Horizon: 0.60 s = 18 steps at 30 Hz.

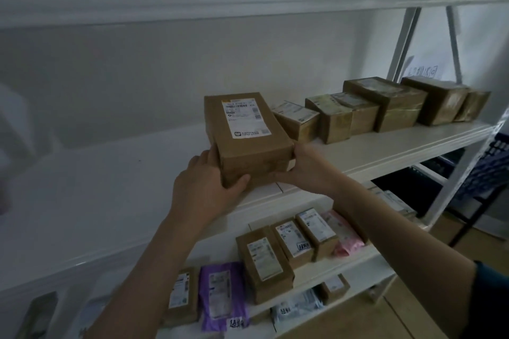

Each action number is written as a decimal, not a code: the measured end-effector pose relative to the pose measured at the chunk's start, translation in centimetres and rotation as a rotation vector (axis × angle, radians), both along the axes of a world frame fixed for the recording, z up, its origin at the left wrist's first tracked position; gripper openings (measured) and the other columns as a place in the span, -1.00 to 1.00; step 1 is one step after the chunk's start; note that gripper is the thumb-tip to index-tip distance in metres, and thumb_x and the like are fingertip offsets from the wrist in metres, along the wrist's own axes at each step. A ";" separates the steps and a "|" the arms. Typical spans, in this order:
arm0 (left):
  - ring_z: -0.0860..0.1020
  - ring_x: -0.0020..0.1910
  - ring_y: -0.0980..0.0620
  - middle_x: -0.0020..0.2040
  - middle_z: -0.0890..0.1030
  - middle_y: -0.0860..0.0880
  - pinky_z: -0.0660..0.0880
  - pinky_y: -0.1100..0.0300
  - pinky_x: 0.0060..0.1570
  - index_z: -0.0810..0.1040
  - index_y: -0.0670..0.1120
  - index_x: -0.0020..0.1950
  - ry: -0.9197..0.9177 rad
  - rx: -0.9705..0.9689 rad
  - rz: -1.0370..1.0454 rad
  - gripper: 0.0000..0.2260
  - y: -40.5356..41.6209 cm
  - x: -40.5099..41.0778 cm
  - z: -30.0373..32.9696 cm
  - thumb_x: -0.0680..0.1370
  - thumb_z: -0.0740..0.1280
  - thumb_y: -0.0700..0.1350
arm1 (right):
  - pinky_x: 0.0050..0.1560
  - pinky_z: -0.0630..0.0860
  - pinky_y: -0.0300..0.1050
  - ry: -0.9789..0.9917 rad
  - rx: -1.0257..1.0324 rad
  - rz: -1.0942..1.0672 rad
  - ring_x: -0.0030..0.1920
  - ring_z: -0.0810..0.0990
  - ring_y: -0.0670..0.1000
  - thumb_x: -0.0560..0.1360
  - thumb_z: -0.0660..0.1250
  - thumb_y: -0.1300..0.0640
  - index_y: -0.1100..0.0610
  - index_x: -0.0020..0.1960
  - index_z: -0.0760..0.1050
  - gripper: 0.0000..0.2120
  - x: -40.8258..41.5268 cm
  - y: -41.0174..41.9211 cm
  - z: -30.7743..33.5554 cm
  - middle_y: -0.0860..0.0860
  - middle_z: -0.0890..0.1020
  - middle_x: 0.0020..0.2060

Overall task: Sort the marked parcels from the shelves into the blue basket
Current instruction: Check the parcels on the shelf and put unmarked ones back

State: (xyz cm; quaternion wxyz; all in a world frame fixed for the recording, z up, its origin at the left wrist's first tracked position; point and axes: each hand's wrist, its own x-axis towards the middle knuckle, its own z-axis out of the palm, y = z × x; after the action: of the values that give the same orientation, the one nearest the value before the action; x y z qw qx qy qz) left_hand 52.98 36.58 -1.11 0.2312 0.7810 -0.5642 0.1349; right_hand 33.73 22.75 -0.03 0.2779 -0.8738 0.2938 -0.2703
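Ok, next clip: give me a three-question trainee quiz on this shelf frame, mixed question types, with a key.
1. True or false: only the left hand grips the cardboard box.
2. The purple mailer lies on: A) the shelf the box is on, B) a shelf below it, C) the floor.
3. Fill in: to the right of the gripped box stands a row of brown ____.

Key: 1 false, the right hand grips it too; 2 B; 3 boxes.
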 end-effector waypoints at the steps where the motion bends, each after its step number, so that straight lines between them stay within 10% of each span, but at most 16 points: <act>1: 0.49 0.19 -0.02 0.23 0.54 0.01 0.41 0.13 -0.13 0.21 0.00 0.57 0.008 -0.013 0.016 -0.24 0.4 0.2 0.3 0.51 0.22 0.40 | 0.14 0.58 -0.13 -0.004 0.007 0.004 0.05 0.55 -0.24 0.38 0.57 0.03 -0.01 0.42 0.38 -0.33 0.6 0.1 0.2 -0.28 0.55 0.06; 6: 0.52 0.14 -0.06 0.15 0.56 -0.02 0.52 0.07 -0.06 0.38 -0.02 0.44 0.080 0.009 0.122 -0.35 2.2 2.7 0.4 0.52 0.24 0.38 | -0.03 0.51 -0.43 -0.018 0.010 0.123 0.01 0.53 -0.41 0.41 0.56 0.10 0.01 0.61 -0.06 0.01 4.5 -0.1 0.4 -0.24 0.54 0.10; 11: 0.56 -0.07 -0.06 -0.18 0.44 0.07 0.42 0.13 -0.23 0.38 0.06 -0.01 0.226 0.060 0.138 -0.61 3.6 5.2 -1.0 0.52 0.29 0.37 | 0.14 0.54 -0.07 -0.035 0.099 0.113 0.08 0.59 -0.15 0.44 0.53 0.15 0.00 0.26 0.52 -0.58 7.4 0.0 -0.9 -0.08 0.63 0.14; 18: 0.41 0.42 0.00 0.49 0.42 0.08 0.43 0.03 0.28 0.26 0.07 0.58 0.201 0.084 0.226 -0.34 9.6 9.9 -0.4 0.56 0.28 0.33 | 0.43 0.34 0.20 0.056 -0.048 0.034 0.46 0.33 0.09 0.35 0.47 -0.25 -0.03 0.58 0.05 -0.03 10.2 3.6 0.5 0.01 0.33 0.49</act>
State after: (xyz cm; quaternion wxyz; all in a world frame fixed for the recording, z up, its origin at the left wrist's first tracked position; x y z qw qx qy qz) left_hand 62.93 46.18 -1.54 0.2371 0.8582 -0.4517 0.0575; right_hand 43.95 26.39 0.44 0.2532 -0.8922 0.2801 -0.2477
